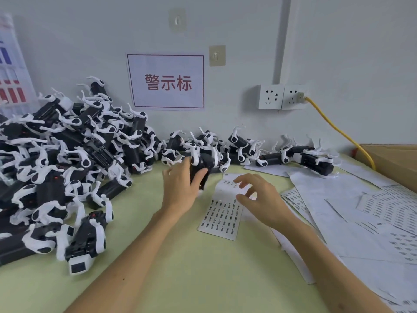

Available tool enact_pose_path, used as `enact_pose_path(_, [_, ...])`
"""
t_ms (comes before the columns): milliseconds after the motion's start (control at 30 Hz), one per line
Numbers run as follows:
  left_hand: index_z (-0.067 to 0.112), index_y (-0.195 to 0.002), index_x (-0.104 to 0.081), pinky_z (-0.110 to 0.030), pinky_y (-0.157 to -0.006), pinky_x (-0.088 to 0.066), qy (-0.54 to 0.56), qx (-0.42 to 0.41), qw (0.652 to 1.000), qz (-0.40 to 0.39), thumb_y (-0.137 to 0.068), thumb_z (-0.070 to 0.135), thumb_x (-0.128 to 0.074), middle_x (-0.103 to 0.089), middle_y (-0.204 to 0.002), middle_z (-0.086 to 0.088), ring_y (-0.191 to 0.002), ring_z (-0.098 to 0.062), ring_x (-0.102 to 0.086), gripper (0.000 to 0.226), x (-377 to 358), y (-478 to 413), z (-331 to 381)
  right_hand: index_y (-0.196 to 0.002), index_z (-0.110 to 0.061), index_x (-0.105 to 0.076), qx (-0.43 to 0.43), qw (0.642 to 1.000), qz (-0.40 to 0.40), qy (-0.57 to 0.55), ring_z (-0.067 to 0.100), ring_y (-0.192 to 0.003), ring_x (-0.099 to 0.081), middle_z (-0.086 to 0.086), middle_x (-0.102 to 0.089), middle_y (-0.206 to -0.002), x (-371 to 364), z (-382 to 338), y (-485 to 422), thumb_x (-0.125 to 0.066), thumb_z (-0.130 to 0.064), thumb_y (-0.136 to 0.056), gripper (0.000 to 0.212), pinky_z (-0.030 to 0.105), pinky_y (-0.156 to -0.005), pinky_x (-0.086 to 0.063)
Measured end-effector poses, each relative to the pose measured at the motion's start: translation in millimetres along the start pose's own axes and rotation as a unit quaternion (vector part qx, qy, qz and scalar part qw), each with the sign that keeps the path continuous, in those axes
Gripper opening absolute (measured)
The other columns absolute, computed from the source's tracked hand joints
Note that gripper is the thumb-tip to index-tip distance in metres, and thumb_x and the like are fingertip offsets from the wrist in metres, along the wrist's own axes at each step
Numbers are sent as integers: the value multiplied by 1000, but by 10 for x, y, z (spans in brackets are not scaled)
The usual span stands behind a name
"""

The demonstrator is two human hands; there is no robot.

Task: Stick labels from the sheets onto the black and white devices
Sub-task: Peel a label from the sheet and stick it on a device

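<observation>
My left hand [180, 188] grips a black and white device [206, 162] at the middle of the table, thumb curled round its lower end. My right hand [259, 197] hovers over a small label sheet [222, 216] lying on the green table top, fingers bent, thumb and forefinger close together near the sheet's curled upper edge. Whether a label is between those fingertips cannot be made out. A big heap of the same devices [63, 168] fills the left side. A smaller row of devices [293, 154] lies along the wall behind.
Large backing sheets and more label sheets [361, 218] cover the table's right side. A cardboard box [392, 163] stands at the far right. A yellow cable [338, 129] runs from a wall socket [282, 97] down behind the box. A sign [167, 81] hangs on the wall.
</observation>
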State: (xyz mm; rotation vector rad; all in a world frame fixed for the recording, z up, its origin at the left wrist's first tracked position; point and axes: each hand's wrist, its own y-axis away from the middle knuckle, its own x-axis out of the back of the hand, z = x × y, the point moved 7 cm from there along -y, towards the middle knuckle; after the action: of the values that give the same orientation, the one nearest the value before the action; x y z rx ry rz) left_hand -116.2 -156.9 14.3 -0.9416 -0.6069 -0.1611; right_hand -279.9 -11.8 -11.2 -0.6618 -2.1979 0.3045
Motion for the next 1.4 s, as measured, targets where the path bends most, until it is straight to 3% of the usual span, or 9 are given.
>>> enact_pose_path(100, [16,-103,-63,-23,-69,-49,269,101,954,-81,-105,42,-53,-68,-79,8,-76,-14,-66,28,-104,51,144,-137,-37,-46,21,1000,7,10,-7,-106,-49,-15,-50,-124,19,-73,25,-75,-24,-89,58,12,-79,-37])
enact_pose_path(200, [19,-93,-76,-24,-75,-54,411,169,877,-182,-98,51,-59,-72,-80,7,-79,-10,-68,37,-237,118,258,-147,-33,-41,34,999,25,-27,1,-119,-46,-14,-46,-136,72,-171,42,-82,-28,-81,78,9,-89,-34])
enact_pose_path(333, [22,-84,-81,-27,-59,-55,475,248,763,-361,-92,61,-56,-73,-77,-5,-65,-18,-68,47,-407,338,411,-141,-40,-51,-1,985,-10,-170,-4,-132,-42,-20,-48,-142,127,-283,69,-76,-31,-67,79,6,-89,-38])
enact_pose_path(467, [4,-101,-73,-25,-57,-54,461,312,700,-447,-98,75,-21,-72,-80,-17,-63,-23,-69,89,-474,483,420,-132,-27,-63,-7,968,-121,-219,7,-120,-58,-4,-63,-131,34,-335,99,-74,-16,-65,68,11,-92,-45])
enact_pose_path(700, [4,-88,-75,-32,-67,-59,584,378,646,-314,-94,81,-13,-72,-93,-21,-77,-30,-70,99,-396,338,362,-107,-15,-68,-22,952,-80,-294,16,-88,-69,4,-72,-96,129,-293,44,-78,-14,-68,40,27,-67,-51])
enact_pose_path(800, [5,-105,-66,-25,-49,-53,667,370,603,-233,-101,69,-25,-74,-86,-15,-64,-27,-70,76,-291,221,337,-102,-14,-64,-66,939,-37,-335,19,-84,-69,0,-73,-93,192,-189,28,-78,-22,-71,35,32,-81,-49])
enact_pose_path(1033, [9,-96,-80,-31,-47,-58,684,356,609,-185,-103,62,-34,-71,-88,-18,-61,-38,-72,71,-274,197,329,-102,-8,-53,-99,914,-67,-388,26,-74,-63,6,-69,-85,95,-243,47,-68,-44,-74,48,37,-73,-47])
enact_pose_path(1233, [9,-102,-71,-31,-63,-54,391,269,846,-241,-111,34,-35,-75,-97,-11,-67,-24,-71,45,-402,286,256,-112,-6,-61,-188,857,45,-478,22,-70,-61,10,-63,-86,288,17,59,-53,-32,-101,29,28,-61,-50])
enact_pose_path(1400, [30,-127,-67,-24,-77,-49,335,153,866,-339,-106,48,-47,-69,-122,11,-102,-11,-68,34,-518,395,486,-105,-17,-68,-238,838,119,-476,18,-72,-67,3,-66,-81,354,146,66,-57,-39,-101,25,32,-72,-52])
